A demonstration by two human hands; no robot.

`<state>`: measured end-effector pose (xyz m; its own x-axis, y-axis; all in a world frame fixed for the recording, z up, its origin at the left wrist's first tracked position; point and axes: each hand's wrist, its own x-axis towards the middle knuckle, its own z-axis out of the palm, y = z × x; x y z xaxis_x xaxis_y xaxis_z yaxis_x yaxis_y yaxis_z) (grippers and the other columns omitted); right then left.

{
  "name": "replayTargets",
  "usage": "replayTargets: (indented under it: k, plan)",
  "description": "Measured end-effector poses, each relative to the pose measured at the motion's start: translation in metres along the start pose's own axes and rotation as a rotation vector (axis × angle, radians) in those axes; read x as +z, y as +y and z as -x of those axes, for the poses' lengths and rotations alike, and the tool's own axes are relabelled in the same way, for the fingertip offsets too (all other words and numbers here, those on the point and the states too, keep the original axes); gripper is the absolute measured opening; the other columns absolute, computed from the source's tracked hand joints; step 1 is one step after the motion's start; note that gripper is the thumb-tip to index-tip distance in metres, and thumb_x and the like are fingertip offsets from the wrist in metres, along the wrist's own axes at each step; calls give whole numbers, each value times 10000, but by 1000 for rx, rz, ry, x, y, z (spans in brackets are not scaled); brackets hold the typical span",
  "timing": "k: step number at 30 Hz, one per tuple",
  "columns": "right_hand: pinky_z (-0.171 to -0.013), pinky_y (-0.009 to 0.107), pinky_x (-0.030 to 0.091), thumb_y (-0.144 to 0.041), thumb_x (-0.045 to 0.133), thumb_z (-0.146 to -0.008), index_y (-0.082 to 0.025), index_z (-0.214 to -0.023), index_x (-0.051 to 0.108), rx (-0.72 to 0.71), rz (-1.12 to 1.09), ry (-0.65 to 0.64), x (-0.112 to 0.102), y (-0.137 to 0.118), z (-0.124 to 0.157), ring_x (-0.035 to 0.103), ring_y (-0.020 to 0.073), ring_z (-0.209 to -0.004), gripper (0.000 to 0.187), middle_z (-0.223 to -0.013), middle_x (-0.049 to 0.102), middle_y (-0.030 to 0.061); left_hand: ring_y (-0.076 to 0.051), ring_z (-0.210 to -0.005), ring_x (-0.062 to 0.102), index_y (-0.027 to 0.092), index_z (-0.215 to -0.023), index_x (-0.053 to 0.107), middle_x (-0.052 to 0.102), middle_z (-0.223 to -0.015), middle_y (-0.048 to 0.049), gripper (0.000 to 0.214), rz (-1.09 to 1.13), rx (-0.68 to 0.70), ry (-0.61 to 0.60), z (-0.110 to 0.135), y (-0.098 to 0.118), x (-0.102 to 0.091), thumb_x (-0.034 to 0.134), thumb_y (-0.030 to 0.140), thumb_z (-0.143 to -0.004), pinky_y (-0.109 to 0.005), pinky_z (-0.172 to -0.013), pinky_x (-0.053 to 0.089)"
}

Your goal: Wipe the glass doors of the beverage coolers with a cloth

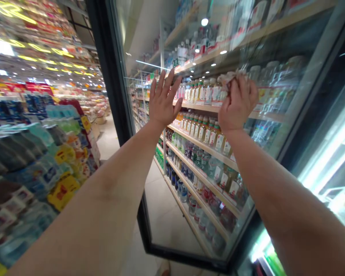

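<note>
— Looking at the left hand [162, 99], what is it doing?
— Fingers spread, palm flat on the glass door [166, 222], centre of the frame.
— And the right hand [237, 103]?
— Closed round a crumpled cloth [228, 78], pressed to the same pane, upper right of centre. Rows of bottles [201, 132] show in the glass below. Packets [54, 165] crowd the left edge.

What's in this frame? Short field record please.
place: shop aisle, at a glass door in a dark frame
left hand: open, palm flat against the glass
right hand: fingers shut on crumpled cloth, pressed to the glass
in the glass: shelves of bottles
left side: packets on racks
</note>
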<state>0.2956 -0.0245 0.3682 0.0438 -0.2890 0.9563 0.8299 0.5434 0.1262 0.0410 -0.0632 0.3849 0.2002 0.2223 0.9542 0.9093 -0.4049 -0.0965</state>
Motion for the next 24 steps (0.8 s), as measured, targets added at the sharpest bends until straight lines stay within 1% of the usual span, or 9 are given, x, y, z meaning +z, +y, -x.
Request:
replayTargets:
  k: [2,5,7,9,13,15,20,22,24]
  plan:
    - [-1105,630,360,-183,437,-921,-214,-1429,573,-115,-20,-65,1,-1,5,456,372,-1365,526,-1473,553,112,-150,-1579,49,361,-1584,387,161,-1658,150,680,-5,14,20,2,1,0,379,626,-957,-377,-1336,-26]
    - [-1137,514,414,-225,443,-985,-328,-1494,493,-564,-176,-439,-3,-9,11,483,267,-1387,521,-1493,550,14,-129,-1579,14,347,-1580,391,152,-1662,144,709,-38,-20,16,4,2,5,351,673,-951,-350,-1328,-58]
    - [-1169,451,417,-257,432,-1014,-389,-1469,504,-681,-231,-576,-6,-15,11,496,209,-1391,479,-1482,559,-53,-111,-1574,-56,309,-1569,406,144,-1669,134,783,-70,-89,43,6,2,11,315,742,-923,-314,-1311,-107]
    - [-1207,503,365,-261,399,-1019,-371,-1453,528,-512,-206,-566,-7,-16,10,451,244,-1434,465,-1505,534,-39,-74,-1554,-136,265,-1578,386,132,-1676,118,856,-95,-154,98,8,0,17,258,785,-910,-277,-1296,-132]
    - [-1200,657,259,-241,370,-976,-238,-1478,527,52,-78,-263,-3,-14,8,354,376,-1472,526,-1539,480,96,-1,-1494,-249,213,-1600,326,130,-1682,102,925,-53,-208,181,14,-4,24,196,805,-902,-211,-1272,-160]
    - [-1184,647,292,-237,406,-949,-221,-1463,547,-29,-82,-284,-2,-14,8,385,371,-1447,533,-1524,500,99,-10,-1474,-294,211,-1604,313,123,-1682,115,930,6,-238,188,16,-5,23,187,798,-894,-226,-1272,-177]
    - [-1169,507,396,-240,433,-982,-294,-1389,600,-697,-262,-702,-7,-21,10,486,250,-1390,443,-1470,573,-23,-106,-1555,-149,245,-1621,309,109,-1683,117,854,57,-289,177,17,-1,22,255,730,-921,-324,-1324,-114]
    - [-1180,535,375,-240,401,-999,-275,-1375,616,-571,-216,-643,-7,-21,11,466,270,-1407,435,-1484,560,-17,-144,-1579,-61,237,-1616,330,135,-1685,101,830,47,-278,200,17,-1,23,285,708,-935,-354,-1335,-79]
    - [-1201,579,323,-255,356,-1009,-277,-1407,604,-243,-120,-451,-3,-19,12,417,313,-1432,469,-1500,541,1,-159,-1586,8,235,-1609,354,170,-1681,89,803,16,-268,220,18,-2,25,291,690,-951,-359,-1341,-46]
